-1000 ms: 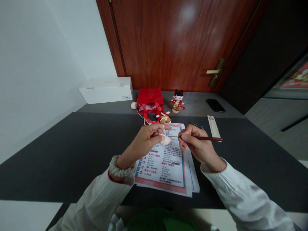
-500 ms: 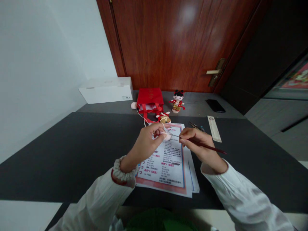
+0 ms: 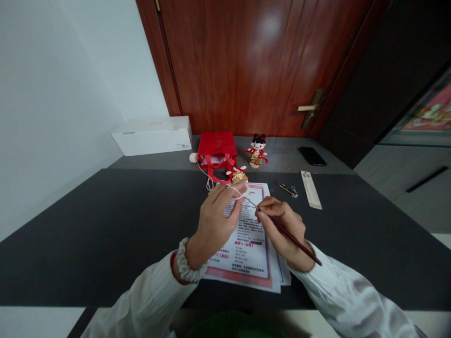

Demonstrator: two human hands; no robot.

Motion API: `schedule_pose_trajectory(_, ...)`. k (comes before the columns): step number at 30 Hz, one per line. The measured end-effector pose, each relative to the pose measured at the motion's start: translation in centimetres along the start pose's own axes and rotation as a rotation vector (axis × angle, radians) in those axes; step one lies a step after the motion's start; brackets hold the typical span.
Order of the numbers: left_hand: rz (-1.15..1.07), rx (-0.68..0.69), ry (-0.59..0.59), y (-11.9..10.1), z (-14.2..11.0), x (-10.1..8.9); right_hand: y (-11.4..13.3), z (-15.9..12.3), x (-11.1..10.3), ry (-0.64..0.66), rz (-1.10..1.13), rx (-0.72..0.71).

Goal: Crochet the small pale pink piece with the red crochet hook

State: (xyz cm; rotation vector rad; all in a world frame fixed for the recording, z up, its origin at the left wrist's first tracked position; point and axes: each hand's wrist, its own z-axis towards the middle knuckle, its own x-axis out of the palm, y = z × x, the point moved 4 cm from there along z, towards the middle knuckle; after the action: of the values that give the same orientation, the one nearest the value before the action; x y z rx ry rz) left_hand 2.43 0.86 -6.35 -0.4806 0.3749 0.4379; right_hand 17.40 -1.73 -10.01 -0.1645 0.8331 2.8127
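Note:
My left hand (image 3: 216, 213) is closed, pinching a small pale pink crochet piece (image 3: 240, 191) with white yarn looped over the fingers. My right hand (image 3: 282, 225) grips a dark red crochet hook (image 3: 294, 239), its metal tip pointing up-left into the piece. Both hands hover over a printed instruction sheet (image 3: 246, 244) with red and blue borders, lying on the dark table (image 3: 105, 225). The yarn runs back toward a red bag (image 3: 217, 148).
Behind the sheet stand a small doll in red (image 3: 257, 150) and a smaller crochet figure (image 3: 237, 174). A white box (image 3: 153, 135) sits at the back left, a black phone (image 3: 312, 156) back right. Small scissors (image 3: 286, 188) and a ruler (image 3: 310, 189) lie right of the sheet. A wooden door (image 3: 246, 61) stands behind.
The right hand has swung the hook from lying level to slanting down-right, its tip into the piece. Both hands moved closer together; the view shifted slightly.

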Motion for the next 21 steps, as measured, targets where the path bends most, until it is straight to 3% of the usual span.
schedule_pose_trajectory(3,-0.181,-0.187,0.032,0.8,-0.4,0.5,-0.1,-0.2,0.0,-0.018,0.017,0.012)
schedule_pose_trajectory(7,-0.382,-0.280,0.018,1.3,-1.0,1.1,0.6,0.1,0.2,0.014,-0.069,-0.122)
schedule_pose_trajectory(12,-0.307,-0.203,-0.038,0.9,-1.3,1.2,1.5,0.1,1.1,0.096,-0.228,-0.279)
schedule_pose_trajectory(17,-0.098,0.000,-0.096,-0.4,-0.8,0.5,1.4,-0.5,1.5,0.087,-0.313,-0.283)
schedule_pose_trajectory(21,-0.090,-0.004,-0.118,-0.3,-1.0,0.3,1.4,-0.3,1.4,0.079,-0.245,-0.249)
